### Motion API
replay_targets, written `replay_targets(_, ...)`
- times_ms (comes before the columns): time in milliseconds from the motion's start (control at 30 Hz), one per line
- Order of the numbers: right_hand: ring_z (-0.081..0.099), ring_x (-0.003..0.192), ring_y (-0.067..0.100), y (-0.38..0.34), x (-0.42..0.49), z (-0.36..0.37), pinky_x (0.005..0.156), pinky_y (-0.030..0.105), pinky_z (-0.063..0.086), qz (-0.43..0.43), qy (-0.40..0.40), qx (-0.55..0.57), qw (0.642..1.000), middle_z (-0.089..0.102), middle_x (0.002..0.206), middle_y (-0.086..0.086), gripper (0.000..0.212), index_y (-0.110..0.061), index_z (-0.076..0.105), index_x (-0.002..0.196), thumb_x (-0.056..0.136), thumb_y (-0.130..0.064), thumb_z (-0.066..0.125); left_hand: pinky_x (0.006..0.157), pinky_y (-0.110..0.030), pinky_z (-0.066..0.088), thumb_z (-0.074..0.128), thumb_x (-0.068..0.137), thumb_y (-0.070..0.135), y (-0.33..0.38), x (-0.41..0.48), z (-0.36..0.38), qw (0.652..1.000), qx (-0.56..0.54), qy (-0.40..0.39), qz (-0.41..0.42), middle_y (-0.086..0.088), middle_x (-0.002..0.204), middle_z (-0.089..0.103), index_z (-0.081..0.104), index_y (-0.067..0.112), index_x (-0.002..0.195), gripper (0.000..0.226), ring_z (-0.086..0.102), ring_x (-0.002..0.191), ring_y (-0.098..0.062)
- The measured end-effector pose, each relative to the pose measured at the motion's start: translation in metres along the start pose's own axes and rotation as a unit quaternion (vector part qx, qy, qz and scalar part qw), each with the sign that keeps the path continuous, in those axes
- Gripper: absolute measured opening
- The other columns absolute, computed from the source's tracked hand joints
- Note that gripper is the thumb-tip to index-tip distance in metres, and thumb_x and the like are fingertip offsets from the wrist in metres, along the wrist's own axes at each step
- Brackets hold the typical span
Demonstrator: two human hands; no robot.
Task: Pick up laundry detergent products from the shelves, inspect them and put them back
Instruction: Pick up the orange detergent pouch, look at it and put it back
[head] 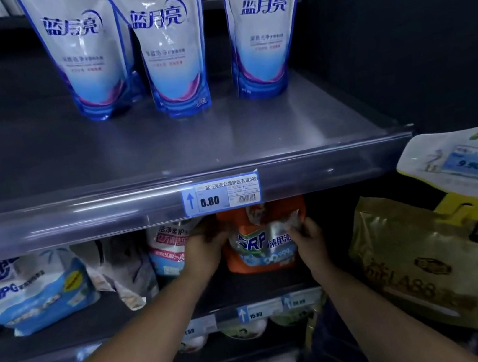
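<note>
Gripping the orange detergent pouch (pixel 259 250) by opposite side edges with left hand (pixel 205 252) and right hand (pixel 308 240), fingers curled, both equally near. Standing upright on the middle shelf (pixel 247 288), top tucked under the price rail (pixel 81 216). Beyond, three blue-and-white pouches (pixel 172 51).

Orange detergent pouch (pixel 260 250), upright on the middle shelf (pixel 247 286), label forward.
</note>
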State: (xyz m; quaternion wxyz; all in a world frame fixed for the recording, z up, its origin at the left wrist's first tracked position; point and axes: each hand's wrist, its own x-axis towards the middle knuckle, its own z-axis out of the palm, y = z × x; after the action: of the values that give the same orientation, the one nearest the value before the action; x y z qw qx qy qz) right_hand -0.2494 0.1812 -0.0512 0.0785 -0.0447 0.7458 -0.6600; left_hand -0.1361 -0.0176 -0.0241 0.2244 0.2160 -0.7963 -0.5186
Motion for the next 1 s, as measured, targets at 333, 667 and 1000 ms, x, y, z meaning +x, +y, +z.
replay_targets(333,0.068,0.086,0.010,-0.014,-0.061,-0.004,0.076,0.030,0.048,-0.025,-0.002,0.001,1.000,0.076,0.095,-0.005,0.009,-0.018,0.072,0.105,0.103,-0.016,0.064,0.073,-0.029,0.052,0.074,0.091,0.001,0.000,-0.030,-0.026,0.995,-0.097,0.026,-0.008,0.001,0.074,0.076,0.073,0.012,0.079,0.016,0.067,0.071,-0.011)
replay_targets(667,0.082,0.084,0.022,-0.045,-0.185,-0.020,0.065,0.029,0.064,-0.031,-0.033,0.071,0.996,0.084,0.096,0.003,0.010,-0.028,0.078,0.098,0.100,-0.030,0.069,0.070,-0.030,0.046,0.062,0.097,-0.006,0.005,-0.131,-0.093,0.972,-0.233,-0.010,-0.038,-0.005,0.076,0.066,0.068,0.023,0.070,0.039,0.058,0.076,-0.018)
replay_targets(1000,0.074,0.081,0.043,-0.044,-0.301,0.029,0.074,0.053,0.060,0.038,-0.028,0.123,0.991,0.074,0.092,0.033,0.032,-0.005,0.074,0.088,0.085,-0.037,0.072,0.051,-0.028,0.061,0.088,0.055,0.014,-0.005,-0.217,-0.143,0.909,-0.361,-0.065,-0.197,-0.012,0.088,0.083,0.074,0.013,0.100,0.046,0.080,0.068,-0.022)
